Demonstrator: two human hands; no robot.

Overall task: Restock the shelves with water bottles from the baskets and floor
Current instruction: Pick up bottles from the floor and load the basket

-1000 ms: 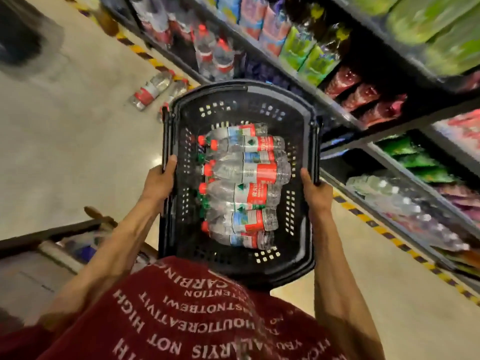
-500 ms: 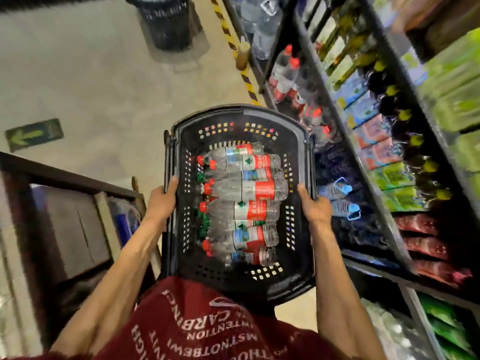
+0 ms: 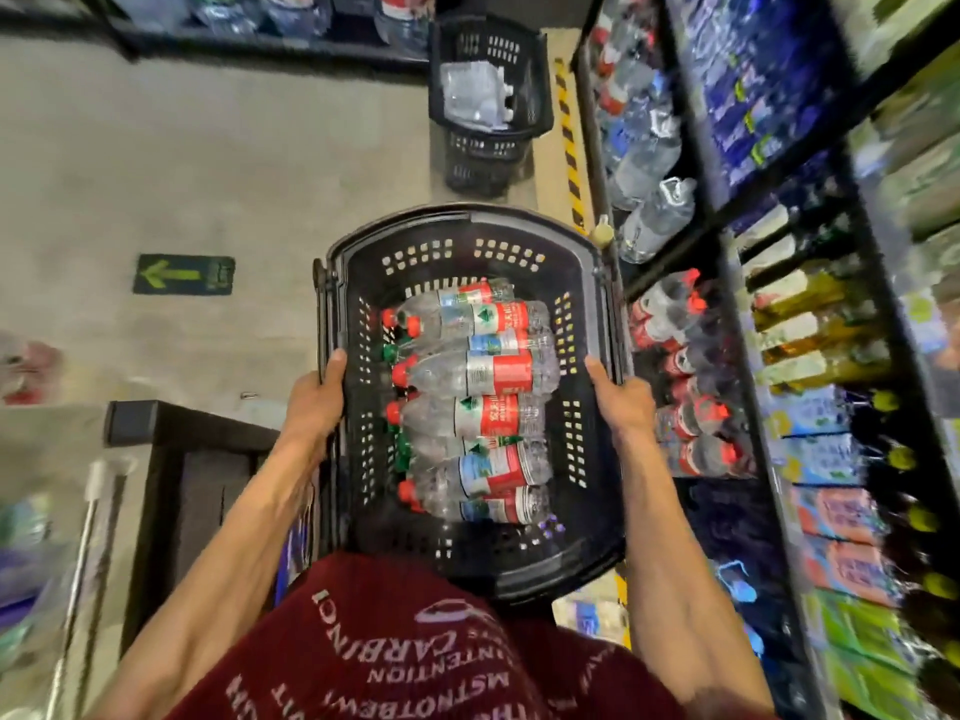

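Water bottles [image 3: 467,402] with red and green caps are lying on their sides, stacked inside a black basket [image 3: 467,233] that the person is carrying in front of the chest. The left hand [image 3: 314,402] is gripping its left rim, thumb on top, and the right hand [image 3: 621,400] is gripping the right rim likewise. Shelves [image 3: 696,148] are running along the right, and a second basket [image 3: 488,148] is sitting on the floor ahead.

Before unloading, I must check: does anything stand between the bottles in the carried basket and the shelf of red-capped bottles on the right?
Only the right wall of the basket and the right hand gripping its rim; otherwise nothing visible blocks the shelf.
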